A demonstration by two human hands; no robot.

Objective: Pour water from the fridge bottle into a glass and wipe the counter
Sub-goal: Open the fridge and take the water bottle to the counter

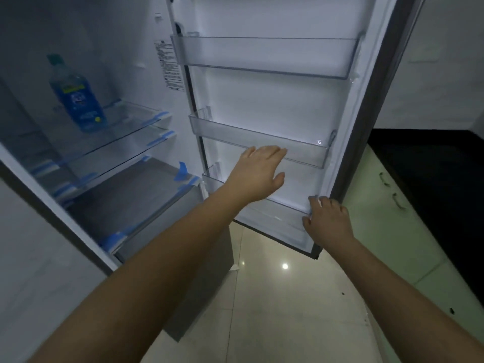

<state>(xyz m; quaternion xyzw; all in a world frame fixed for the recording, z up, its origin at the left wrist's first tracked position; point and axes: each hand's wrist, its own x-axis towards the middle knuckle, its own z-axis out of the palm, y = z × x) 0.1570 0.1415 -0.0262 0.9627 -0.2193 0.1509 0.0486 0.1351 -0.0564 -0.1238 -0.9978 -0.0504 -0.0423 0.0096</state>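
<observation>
The fridge stands open. A blue-labelled water bottle point(76, 95) with a green cap stands upright on a glass shelf point(125, 127) inside, at the left. My left hand point(258, 172) is stretched out with straight fingers in front of the open fridge door point(275, 100), near the middle door bin point(262, 141), and holds nothing. My right hand point(327, 221) grips the lower right edge of the door, fingers curled over it by the bottom bin. No glass is in view.
Three clear door bins hold nothing. Blue tape strips sit on the shelf edges. A black counter point(432, 163) over pale green cabinets point(387, 205) with handles lies right of the door. Glossy floor tiles point(288, 297) lie below.
</observation>
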